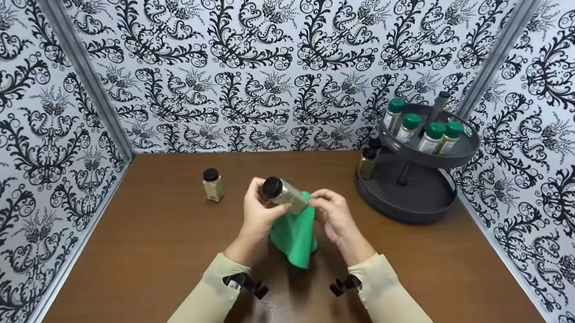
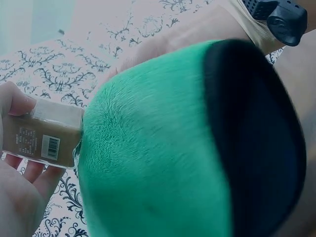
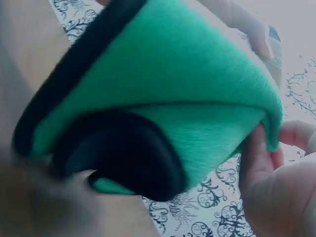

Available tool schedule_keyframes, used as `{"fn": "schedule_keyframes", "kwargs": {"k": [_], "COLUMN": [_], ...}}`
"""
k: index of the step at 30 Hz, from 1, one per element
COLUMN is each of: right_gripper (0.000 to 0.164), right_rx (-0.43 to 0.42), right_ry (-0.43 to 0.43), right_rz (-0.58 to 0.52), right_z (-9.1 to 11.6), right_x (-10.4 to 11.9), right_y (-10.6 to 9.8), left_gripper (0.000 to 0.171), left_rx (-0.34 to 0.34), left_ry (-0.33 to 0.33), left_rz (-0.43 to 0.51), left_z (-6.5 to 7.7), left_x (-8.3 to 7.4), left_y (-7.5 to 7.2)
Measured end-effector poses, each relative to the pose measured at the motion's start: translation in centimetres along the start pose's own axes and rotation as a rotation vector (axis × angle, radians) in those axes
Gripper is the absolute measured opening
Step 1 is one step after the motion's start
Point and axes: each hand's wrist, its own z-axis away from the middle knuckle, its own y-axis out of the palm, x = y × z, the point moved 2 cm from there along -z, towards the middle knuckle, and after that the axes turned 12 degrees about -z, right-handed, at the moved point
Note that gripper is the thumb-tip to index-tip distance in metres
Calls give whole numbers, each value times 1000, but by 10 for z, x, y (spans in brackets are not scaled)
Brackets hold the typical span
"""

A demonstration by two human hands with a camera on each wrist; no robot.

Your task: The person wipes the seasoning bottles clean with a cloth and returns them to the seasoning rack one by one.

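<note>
My left hand (image 1: 257, 216) grips a spice jar (image 1: 292, 198) with a black cap, tilted so that the cap points up and left. In the left wrist view a barcode label shows on the jar (image 2: 47, 136), which has brownish contents. A green cloth (image 1: 292, 235) with a dark border hangs from the jar's lower end. My right hand (image 1: 336, 216) pinches the cloth there between thumb and fingers. The right wrist view shows the folded cloth (image 3: 197, 64) covering most of the jar. Both hands are above the table.
A second black-capped jar (image 1: 213, 185) stands on the brown table (image 1: 171, 261) at the back left. At the right is a dark two-tier stand (image 1: 413, 212). Several green-capped jars (image 1: 430, 138) occupy its upper tier, and black-capped jars (image 1: 367, 163) its lower tier. Patterned walls surround the table.
</note>
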Motion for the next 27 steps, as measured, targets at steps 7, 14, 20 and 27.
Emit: {"fn": "schedule_keyframes", "kwargs": {"k": [7, 14, 20, 27], "right_gripper": [25, 25, 23, 15], "right_rx": [-20, 46, -25, 65], "right_ry": [-32, 49, -72, 28], "right_rz": [-19, 53, -55, -6], "right_z": [0, -1, -2, 1], "right_x": [3, -3, -2, -13], "right_y": [-1, 1, 1, 2], "left_gripper": [50, 50, 51, 50], "left_rx": [11, 22, 7, 12], "left_ry": [6, -15, -10, -32], "left_rz": [-10, -15, 3, 14], "left_z": [1, 2, 0, 0], "left_x": [0, 2, 1, 3], "left_y": [0, 0, -1, 0]}}
